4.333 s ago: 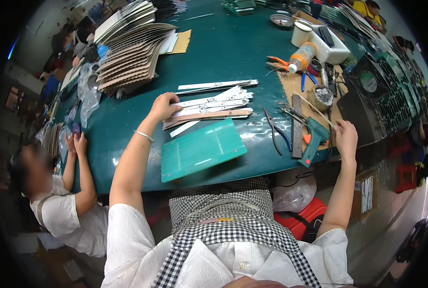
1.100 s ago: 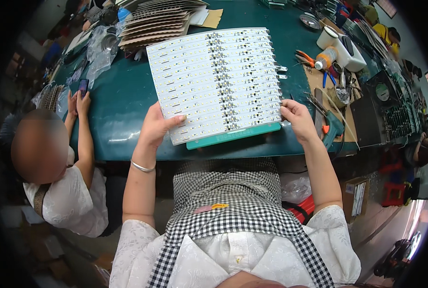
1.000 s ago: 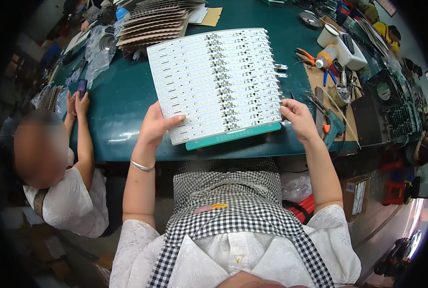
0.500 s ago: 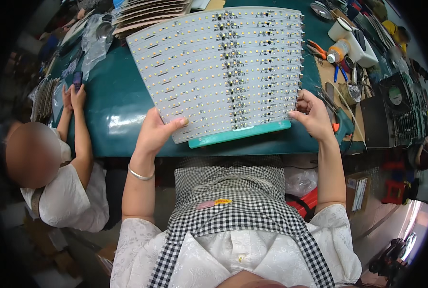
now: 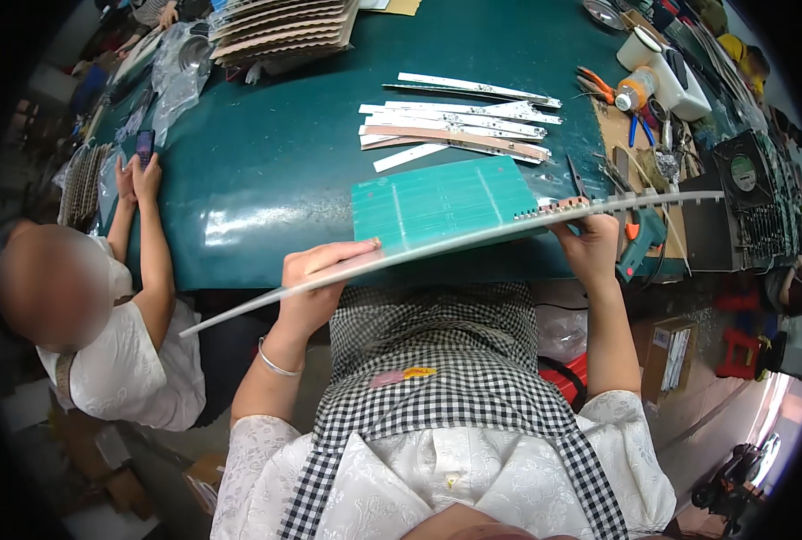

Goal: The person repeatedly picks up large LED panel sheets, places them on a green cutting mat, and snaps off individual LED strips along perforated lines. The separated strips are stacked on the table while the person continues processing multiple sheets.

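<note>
Seen almost edge-on, an LED circuit board panel [image 5: 459, 238] is held up between both hands near the table's front edge, its broad faces turned out of sight. My left hand [image 5: 315, 277] grips it left of the middle, fingers over the far side. My right hand [image 5: 590, 245] pinches it toward the right, by a row of small notches. Behind and below the panel lies a green rectangular plate [image 5: 446, 200] on the table. Beyond that plate are several narrow white circuit strips [image 5: 455, 121] in a loose pile, one of them brownish.
Stacked boards [image 5: 284, 31] stand at the far left of the green table [image 5: 266, 171]. On the right are orange-handled pliers [image 5: 596, 85], a bottle [image 5: 636, 90], a white container [image 5: 680, 85] and a green glue gun [image 5: 639, 243]. At left, a co-worker holds a phone [image 5: 145, 144].
The panel has tipped from face-on to nearly edge-on, both hands still gripping it. The strips and most of the green plate, hidden before, now show behind it.
</note>
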Demonstrator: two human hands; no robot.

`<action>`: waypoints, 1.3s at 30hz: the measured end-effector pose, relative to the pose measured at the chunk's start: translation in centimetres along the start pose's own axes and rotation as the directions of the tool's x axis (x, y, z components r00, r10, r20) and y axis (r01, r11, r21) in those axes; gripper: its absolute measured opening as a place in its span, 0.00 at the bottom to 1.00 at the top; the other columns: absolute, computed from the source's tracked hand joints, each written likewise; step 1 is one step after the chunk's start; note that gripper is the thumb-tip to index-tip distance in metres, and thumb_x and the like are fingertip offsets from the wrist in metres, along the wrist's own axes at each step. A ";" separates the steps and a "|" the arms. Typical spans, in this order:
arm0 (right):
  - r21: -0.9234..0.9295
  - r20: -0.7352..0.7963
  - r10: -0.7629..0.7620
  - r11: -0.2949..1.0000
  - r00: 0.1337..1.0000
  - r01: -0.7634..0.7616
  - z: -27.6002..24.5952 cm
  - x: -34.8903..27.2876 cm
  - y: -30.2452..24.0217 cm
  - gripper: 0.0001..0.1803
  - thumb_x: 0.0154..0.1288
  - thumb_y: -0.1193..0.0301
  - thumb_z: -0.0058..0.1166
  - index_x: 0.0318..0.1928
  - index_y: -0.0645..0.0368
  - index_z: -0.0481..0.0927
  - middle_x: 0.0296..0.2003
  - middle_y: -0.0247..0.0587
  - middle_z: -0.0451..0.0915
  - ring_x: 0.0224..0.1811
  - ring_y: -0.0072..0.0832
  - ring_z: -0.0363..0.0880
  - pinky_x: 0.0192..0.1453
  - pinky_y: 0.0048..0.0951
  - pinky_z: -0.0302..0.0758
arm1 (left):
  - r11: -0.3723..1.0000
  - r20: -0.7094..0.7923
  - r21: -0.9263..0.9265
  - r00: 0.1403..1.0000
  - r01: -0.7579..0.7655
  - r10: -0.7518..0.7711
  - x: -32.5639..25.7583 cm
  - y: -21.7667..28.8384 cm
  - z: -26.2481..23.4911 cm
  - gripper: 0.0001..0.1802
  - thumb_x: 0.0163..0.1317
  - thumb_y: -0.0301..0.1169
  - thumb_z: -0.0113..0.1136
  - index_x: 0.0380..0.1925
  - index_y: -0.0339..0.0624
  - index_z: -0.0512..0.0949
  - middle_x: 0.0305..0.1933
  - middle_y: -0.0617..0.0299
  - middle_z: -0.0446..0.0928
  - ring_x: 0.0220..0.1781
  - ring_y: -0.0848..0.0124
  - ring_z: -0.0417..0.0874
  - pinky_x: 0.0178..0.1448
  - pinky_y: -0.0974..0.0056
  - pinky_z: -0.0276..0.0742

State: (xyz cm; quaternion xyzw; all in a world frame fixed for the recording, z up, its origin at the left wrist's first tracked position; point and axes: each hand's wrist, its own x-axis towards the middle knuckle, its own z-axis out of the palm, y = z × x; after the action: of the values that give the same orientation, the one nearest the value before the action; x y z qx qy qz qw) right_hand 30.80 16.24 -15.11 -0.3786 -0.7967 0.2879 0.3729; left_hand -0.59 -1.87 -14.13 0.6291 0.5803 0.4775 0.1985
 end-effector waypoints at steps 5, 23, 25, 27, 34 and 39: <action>-0.031 0.118 -0.337 0.939 0.934 0.343 -0.9 -0.8 0.5 0.12 0.58 0.73 0.56 0.43 0.62 0.82 0.40 0.45 0.84 0.41 0.32 0.83 0.48 0.26 0.80 | 0.991 0.026 -0.010 0.990 -0.135 0.135 -0.6 -0.2 0.2 0.12 0.53 0.23 0.63 0.39 0.30 0.82 0.42 0.47 0.83 0.45 0.59 0.86 0.50 0.63 0.83; 0.404 0.029 -0.223 0.894 0.974 0.193 0.9 -1.7 1.9 0.13 0.61 0.68 0.57 0.41 0.65 0.82 0.42 0.52 0.83 0.51 0.43 0.81 0.62 0.45 0.73 | 0.953 0.026 -0.012 0.953 -0.303 0.303 -0.9 -1.0 0.5 0.14 0.55 0.30 0.60 0.40 0.31 0.81 0.42 0.47 0.83 0.47 0.54 0.85 0.55 0.52 0.81; 0.391 0.003 -0.204 0.901 0.979 0.186 0.3 -1.8 1.1 0.12 0.60 0.69 0.58 0.41 0.65 0.82 0.42 0.53 0.83 0.51 0.43 0.81 0.60 0.43 0.74 | 0.944 0.028 -0.016 0.944 -0.329 0.330 -0.8 -1.3 0.8 0.14 0.56 0.29 0.60 0.39 0.32 0.81 0.42 0.48 0.83 0.48 0.55 0.85 0.56 0.50 0.79; 0.375 -0.027 -0.304 0.880 0.952 0.292 0.9 -1.5 2.0 0.12 0.59 0.69 0.60 0.40 0.65 0.82 0.41 0.52 0.84 0.50 0.42 0.82 0.58 0.42 0.75 | 0.934 0.038 0.037 0.934 -0.356 0.355 -1.0 -1.5 0.9 0.13 0.56 0.28 0.59 0.39 0.32 0.82 0.42 0.48 0.83 0.48 0.55 0.85 0.58 0.49 0.78; 0.379 0.010 -0.129 0.918 0.992 0.116 1.3 -1.1 2.3 0.12 0.54 0.72 0.63 0.38 0.66 0.82 0.40 0.49 0.84 0.46 0.37 0.83 0.54 0.35 0.77 | 0.964 0.031 -0.001 0.963 -0.266 0.266 0.2 -1.8 0.7 0.13 0.56 0.26 0.59 0.40 0.34 0.83 0.43 0.49 0.83 0.49 0.57 0.85 0.60 0.51 0.76; 0.444 0.229 0.284 0.821 0.931 -0.360 -0.4 0.5 0.7 0.18 0.49 0.81 0.66 0.44 0.65 0.81 0.39 0.39 0.83 0.41 0.25 0.81 0.47 0.25 0.78 | 0.994 0.060 0.101 0.997 -0.050 0.044 1.6 -2.0 -0.8 0.10 0.54 0.20 0.62 0.38 0.34 0.82 0.38 0.54 0.83 0.42 0.64 0.84 0.50 0.61 0.79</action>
State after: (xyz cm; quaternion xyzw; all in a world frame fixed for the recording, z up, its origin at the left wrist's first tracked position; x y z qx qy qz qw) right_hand 31.13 17.13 -15.18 -0.3808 -0.6509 0.5627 0.3387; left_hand -2.51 -0.14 -14.77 0.6657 0.5830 0.4331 0.1713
